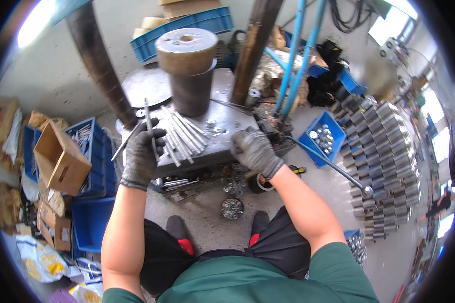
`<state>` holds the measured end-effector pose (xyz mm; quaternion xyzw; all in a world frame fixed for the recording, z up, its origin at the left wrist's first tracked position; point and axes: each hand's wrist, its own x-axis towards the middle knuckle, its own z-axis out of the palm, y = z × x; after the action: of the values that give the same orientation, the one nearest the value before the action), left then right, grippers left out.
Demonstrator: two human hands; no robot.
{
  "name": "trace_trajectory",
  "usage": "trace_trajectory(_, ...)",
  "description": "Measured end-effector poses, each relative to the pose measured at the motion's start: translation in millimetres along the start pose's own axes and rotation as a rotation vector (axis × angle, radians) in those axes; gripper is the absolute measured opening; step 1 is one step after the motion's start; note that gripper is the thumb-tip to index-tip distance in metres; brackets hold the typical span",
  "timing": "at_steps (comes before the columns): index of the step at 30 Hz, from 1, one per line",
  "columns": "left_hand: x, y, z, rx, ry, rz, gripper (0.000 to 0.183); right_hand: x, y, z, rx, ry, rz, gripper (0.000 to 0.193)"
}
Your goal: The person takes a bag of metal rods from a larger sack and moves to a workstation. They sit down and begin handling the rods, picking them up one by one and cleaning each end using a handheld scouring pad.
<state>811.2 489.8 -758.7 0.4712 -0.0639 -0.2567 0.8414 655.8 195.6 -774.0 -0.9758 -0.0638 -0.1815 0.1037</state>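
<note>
Table (241, 119): grey metal, upper middle of view.
Cylinder (189, 60): thick, upright over the table.
Left hand (141, 159): gloved, fingers curled around thin held rods (147, 111).
Right hand (257, 153): gloved, fingers bent nearly closed; contents cannot be told.
Loose rods (181, 135): fanned on the table, between the hands.

Bright light glares from the windows (388, 28) at right, while fisheye distortion bends the softened edges.

Left hand (141, 155): gripping rods (148, 113) near table's (235, 115) left front corner. Rod pile (181, 135) fanned toward front edge; cylinder (191, 93) behind. Right hand (255, 152): curled, grip unclear, near right front corner.
</note>
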Motion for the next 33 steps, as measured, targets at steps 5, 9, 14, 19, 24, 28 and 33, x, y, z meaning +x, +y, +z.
trace_trajectory(5, -15, -7, 32, 0.073, -0.027, 0.059, 0.044, -11, 8, 8, -0.084, 0.003, -0.045, 0.016)
trace_trajectory(9, -27, -20, 52, 0.168, -0.067, 0.085, 0.045, -20, 6, 7, 0.124, 0.148, 0.202, 0.016)
trace_trajectory(14, -43, -43, 84, 0.402, -0.171, 0.038, 0.034, -26, -13, 7, 0.992, 0.218, 0.715, 0.036)
trace_trajectory(19, -53, -68, 115, 0.343, -0.223, -0.038, 0.029, -20, -56, 2, 1.717, 0.369, 0.597, 0.043)
trace_trajectory(24, -37, -77, 108, 0.309, -0.335, -0.007, 0.022, -22, -59, -24, 1.736, 0.255, 0.851, 0.042)
trace_trajectory(28, -31, -86, 113, 0.445, -0.370, 0.074, 0.017, -25, -55, -22, 1.831, 0.323, 0.932, 0.030)
trace_trajectory(33, -32, -90, 116, 0.601, -0.336, 0.121, 0.011, -32, -48, -20, 1.636, 0.323, 0.905, 0.030)
